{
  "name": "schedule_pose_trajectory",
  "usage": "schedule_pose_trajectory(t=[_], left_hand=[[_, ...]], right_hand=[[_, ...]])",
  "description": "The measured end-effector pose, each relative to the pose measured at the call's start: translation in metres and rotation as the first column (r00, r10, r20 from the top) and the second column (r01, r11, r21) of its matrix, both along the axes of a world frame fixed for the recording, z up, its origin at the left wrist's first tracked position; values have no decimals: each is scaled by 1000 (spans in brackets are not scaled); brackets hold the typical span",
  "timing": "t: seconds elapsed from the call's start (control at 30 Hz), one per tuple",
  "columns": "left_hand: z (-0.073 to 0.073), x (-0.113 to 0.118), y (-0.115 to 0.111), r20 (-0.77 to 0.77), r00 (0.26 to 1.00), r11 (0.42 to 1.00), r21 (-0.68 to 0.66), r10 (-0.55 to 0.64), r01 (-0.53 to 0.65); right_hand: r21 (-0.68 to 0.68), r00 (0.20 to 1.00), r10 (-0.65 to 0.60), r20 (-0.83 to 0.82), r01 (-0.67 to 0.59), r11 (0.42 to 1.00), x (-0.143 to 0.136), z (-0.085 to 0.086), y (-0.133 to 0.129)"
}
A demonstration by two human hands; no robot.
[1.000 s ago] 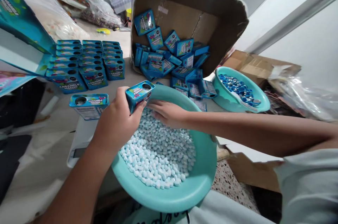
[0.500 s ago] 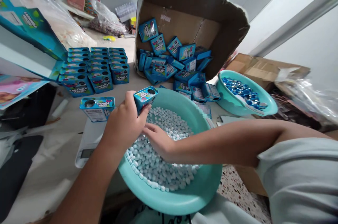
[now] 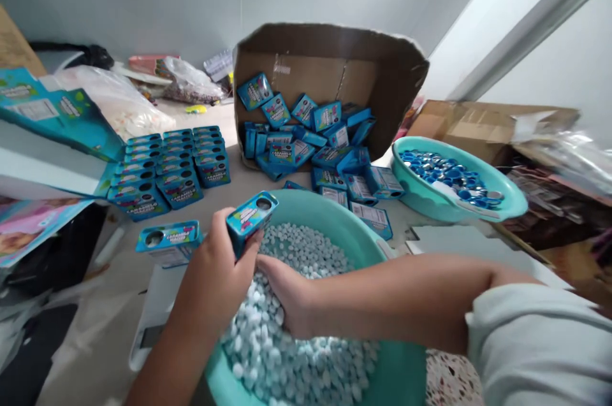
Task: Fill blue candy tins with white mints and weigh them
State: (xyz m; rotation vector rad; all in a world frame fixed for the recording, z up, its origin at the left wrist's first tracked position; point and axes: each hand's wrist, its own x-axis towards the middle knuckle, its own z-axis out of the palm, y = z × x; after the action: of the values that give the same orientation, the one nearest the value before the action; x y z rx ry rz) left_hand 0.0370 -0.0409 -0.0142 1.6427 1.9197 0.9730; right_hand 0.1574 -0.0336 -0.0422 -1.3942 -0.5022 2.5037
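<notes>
A blue candy tin (image 3: pixel 251 218) with a round opening in its top is gripped in my left hand (image 3: pixel 220 269), tilted above the left part of a turquoise basin (image 3: pixel 401 361). Many small pale candies (image 3: pixel 306 371) lie in that basin. My right hand (image 3: pixel 291 297) is down among the candies, just below the tin; its fingers are mostly hidden by candies and my left hand. Another blue tin (image 3: pixel 168 241) with a round hole stands on a white scale (image 3: pixel 155 310) at the left.
Rows of blue tins (image 3: pixel 178 184) stand at the left behind the scale. A tipped cardboard box (image 3: pixel 396 94) spills more tins. A second turquoise basin (image 3: pixel 514 199) holds blue caps. An opened display box (image 3: pixel 52 157) is far left.
The view has tilted upward, so the box, tins and basins appear lower. My left hand still holds the tin, and my right hand remains in the candies.
</notes>
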Motion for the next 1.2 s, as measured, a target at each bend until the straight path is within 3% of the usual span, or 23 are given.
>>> schedule_pose_trajectory(t=[0.1, 0.2, 0.33, 0.6, 0.73, 1.2], left_hand=[[-3, 1, 0, 38, 998, 999, -12, 46, -46], [-3, 0, 1, 79, 992, 995, -35, 94, -92], [1, -2, 0, 88, 993, 995, -64, 84, -79], [-1, -6, 2, 138, 990, 1000, -19, 22, -20], [0, -5, 0, 49, 999, 1000, -27, 2, -1], [8, -3, -3, -114, 993, 996, -85, -30, 20]], right_hand=[[-77, 999, -35, -41, 32, 997, 3, 22, 3], [-44, 990, -121, -78, 118, 992, 9, 40, 8], [37, 968, -206, -141, 213, 976, 18, 51, 16], [129, 902, -299, -312, 352, 927, 33, 65, 32], [184, 855, -351, -382, 442, 878, 38, 71, 43], [224, 805, -474, -357, 566, 793, 33, 67, 47]])
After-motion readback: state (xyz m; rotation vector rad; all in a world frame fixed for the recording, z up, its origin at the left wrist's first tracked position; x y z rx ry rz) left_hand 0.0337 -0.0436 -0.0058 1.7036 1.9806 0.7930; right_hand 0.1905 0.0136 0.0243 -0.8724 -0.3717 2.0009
